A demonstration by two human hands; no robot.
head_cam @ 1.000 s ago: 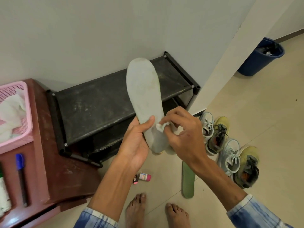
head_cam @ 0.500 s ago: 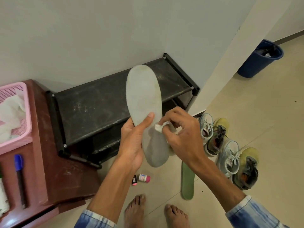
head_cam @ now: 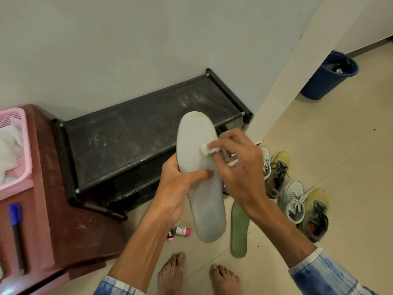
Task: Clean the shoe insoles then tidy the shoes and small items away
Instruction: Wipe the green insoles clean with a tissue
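Two foam insoles: one pale grey foam insole [head_cam: 208, 209], one green foam insole [head_cam: 240, 231]. Four laced sneakers: two pale blue sneakers [head_cam: 266, 165] [head_cam: 294, 202], two yellow-green sneakers [head_cam: 282, 158] [head_cam: 319, 195].

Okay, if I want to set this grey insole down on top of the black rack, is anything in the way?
Nothing visible. The left hand holds the grey insole in front of the black rack, whose top shelf shows only pale scuffs. The right hand presses a white wipe onto the insole.
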